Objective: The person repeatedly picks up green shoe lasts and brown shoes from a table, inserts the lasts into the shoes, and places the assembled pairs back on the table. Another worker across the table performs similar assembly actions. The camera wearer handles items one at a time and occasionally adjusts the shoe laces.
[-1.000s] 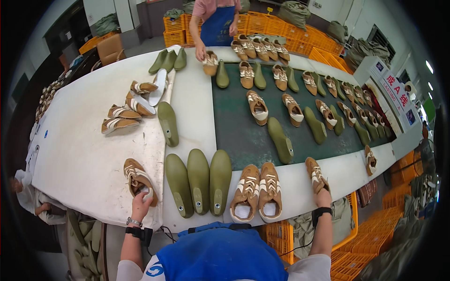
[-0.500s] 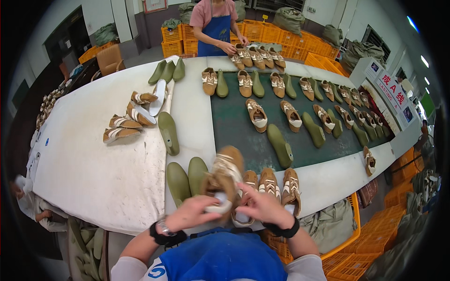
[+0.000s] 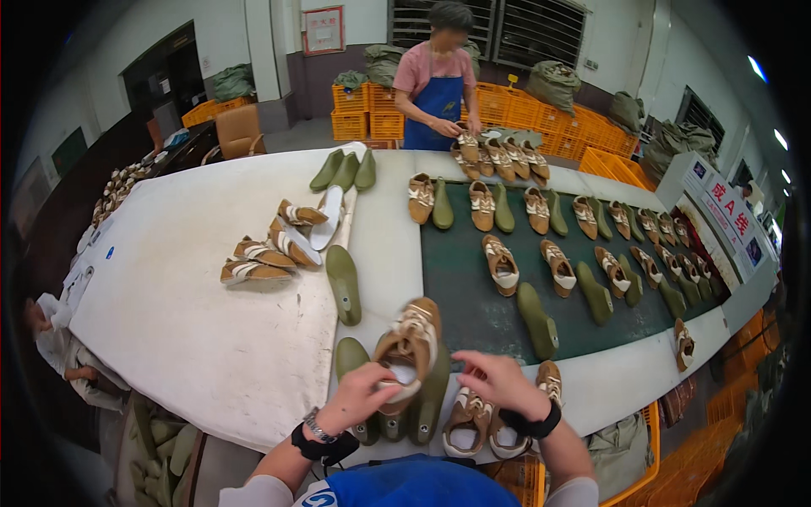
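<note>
My left hand (image 3: 359, 397) grips the heel opening of a tan and white shoe upper (image 3: 411, 340), held up over the table's near edge. Just right of it, my right hand (image 3: 497, 383) has its fingers curled at the shoe's side; whether it touches the shoe is unclear. Under the shoe lie green shoe lasts (image 3: 429, 397) side by side. Two more tan shoes (image 3: 466, 418) rest below my right hand, and another tan shoe (image 3: 550, 382) lies by my right wrist.
A dark green belt (image 3: 473, 304) carries several tan shoes and green lasts. On the white table (image 3: 194, 304) lie a few loose shoes (image 3: 269, 252) and a single last (image 3: 344, 283). A person in a blue apron (image 3: 438, 89) handles shoes at the far end. Orange crates (image 3: 583, 127) stand behind.
A second ago my hands rested on shoes at the table edge, far apart. They have come together in front of me, lifting one tan shoe off the table and holding it higher now.
</note>
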Tool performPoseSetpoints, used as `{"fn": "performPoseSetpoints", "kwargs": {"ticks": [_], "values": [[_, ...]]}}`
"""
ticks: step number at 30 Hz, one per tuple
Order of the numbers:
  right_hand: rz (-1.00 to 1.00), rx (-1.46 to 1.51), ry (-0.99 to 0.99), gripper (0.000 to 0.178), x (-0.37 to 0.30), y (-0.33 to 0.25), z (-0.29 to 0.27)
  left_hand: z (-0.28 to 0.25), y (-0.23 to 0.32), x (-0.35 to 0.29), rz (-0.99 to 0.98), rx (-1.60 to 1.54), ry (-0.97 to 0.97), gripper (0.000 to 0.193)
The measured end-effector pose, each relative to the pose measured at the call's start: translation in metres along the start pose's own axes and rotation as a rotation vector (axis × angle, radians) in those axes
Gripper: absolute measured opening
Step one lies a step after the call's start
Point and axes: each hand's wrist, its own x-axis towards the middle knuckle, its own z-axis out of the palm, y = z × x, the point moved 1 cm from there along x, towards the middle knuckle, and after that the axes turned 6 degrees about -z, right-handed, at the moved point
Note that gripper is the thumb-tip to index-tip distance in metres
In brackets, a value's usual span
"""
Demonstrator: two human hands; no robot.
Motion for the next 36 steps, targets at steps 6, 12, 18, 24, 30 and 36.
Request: {"fn": "performPoseSetpoints", "kwargs": {"ticks": [6, 12, 18, 24, 30, 36], "values": [[-0.179, -0.412, -0.435, 0.030, 0.179, 0.034, 0.022, -0.064, -0.092, -0.054, -0.229, 0.168, 0.542, 0.018], [0.091, -0.368, -0.455, 0.062, 0.316, 0.075, 0.174, -0.032, -0.185, -0.108, -0.494, 0.316, 0.352, 0.020], [0.198, -0.266, -0.158, 0.048, 0.319, 0.108, 0.229, -0.020, -0.223, -0.117, -0.815, 0.366, -0.007, 0.045], [0.323, -0.167, 0.059, 0.045, 0.290, 0.187, 0.128, -0.020, -0.210, -0.114, -0.402, 0.434, 0.369, 0.017], [0.428, -0.536, -0.182, 0.043, 0.146, 0.253, 0.061, -0.017, -0.217, -0.110, -0.386, 0.417, 0.399, 0.018], [0.504, -0.445, -0.261, 0.038, 0.079, 0.254, 0.047, -0.019, -0.225, -0.110, -0.382, 0.401, 0.397, 0.019]]}}
